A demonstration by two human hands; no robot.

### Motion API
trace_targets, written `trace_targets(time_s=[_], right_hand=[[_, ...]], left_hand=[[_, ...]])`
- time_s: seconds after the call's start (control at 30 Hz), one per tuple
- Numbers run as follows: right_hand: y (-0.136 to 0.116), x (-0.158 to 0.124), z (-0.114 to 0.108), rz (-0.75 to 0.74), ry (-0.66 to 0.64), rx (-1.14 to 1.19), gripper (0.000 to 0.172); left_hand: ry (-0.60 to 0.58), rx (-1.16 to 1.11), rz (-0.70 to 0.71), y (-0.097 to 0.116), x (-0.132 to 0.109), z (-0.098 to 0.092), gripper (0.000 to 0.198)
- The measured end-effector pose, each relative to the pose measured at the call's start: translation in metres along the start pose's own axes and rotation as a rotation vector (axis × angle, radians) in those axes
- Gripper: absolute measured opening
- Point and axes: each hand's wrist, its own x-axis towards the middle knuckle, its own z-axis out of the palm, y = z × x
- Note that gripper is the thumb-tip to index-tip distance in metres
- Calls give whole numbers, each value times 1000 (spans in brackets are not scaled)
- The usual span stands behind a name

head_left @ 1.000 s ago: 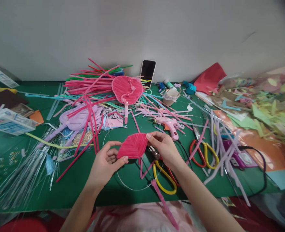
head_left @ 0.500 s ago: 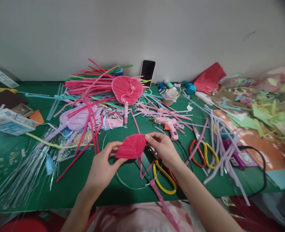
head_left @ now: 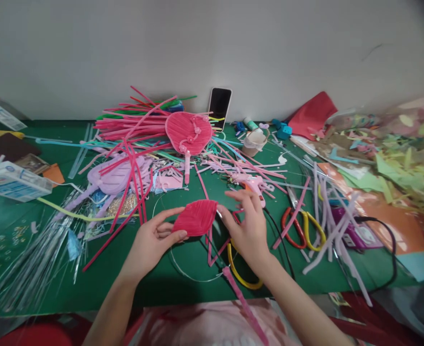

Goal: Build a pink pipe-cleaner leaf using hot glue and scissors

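My left hand [head_left: 156, 245] holds a red ribbed leaf-shaped piece [head_left: 196, 218] by its left end, thumb in front. Just right of the piece, my right hand [head_left: 247, 226] has its fingers spread, with nothing seen between them. Below lies a thin wire ring [head_left: 188, 277], joined to a pink wrapped stem [head_left: 246, 305]. Yellow-handled scissors [head_left: 246, 283] are partly hidden under my right hand. A pink glue gun [head_left: 253, 182] rests just beyond that hand.
A heart-shaped pink fan [head_left: 189, 133] lies before many pink stems [head_left: 132, 124]. A phone [head_left: 219, 108] leans on the wall. Left are a lilac fan [head_left: 113, 175] and silver strands [head_left: 35, 269]; right are more scissors [head_left: 294, 228], lilac stems [head_left: 336, 230] and paper scraps [head_left: 406, 173].
My right hand has let go of the red piece's right end and opened, shifting slightly right. The left hand still holds the piece, its fingers more curled behind it.
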Motion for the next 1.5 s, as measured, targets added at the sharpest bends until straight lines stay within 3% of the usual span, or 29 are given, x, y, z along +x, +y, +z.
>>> trace_targets(time_s=[0.07, 0.13, 0.27, 0.47, 0.87, 1.13, 1.2, 1.37, 1.5], right_hand=[[-7, -16, -2, -290, -46, -216, 8], [-11, -33, 0, -432, -190, -313, 10], [-11, -53, 11, -353, -228, -425, 13], [-8, -51, 15, -252, -288, -333, 7], [-5, -38, 12, -396, -427, -373, 9], [8, -41, 16, -424, -410, -378, 8], [10, -43, 14, -400, -401, -361, 3], [9, -44, 8, -249, -357, -314, 14], [6, -43, 7, -285, -376, -351, 11]], left_hand=[[7, -17, -4, 0, 0, 1, 64], [4, -39, -13, 0, -1, 3, 65], [11, -52, 26, 0, -2, 5, 54], [17, -36, 56, -3, -4, 5, 55], [-2, -21, -55, 0, -4, 1, 63], [9, -7, -122, -1, -2, 2, 56], [-18, -5, -113, -1, 0, 4, 49], [-55, 27, -69, 0, 2, 9, 37], [-78, 3, -42, 1, 3, 14, 35]])
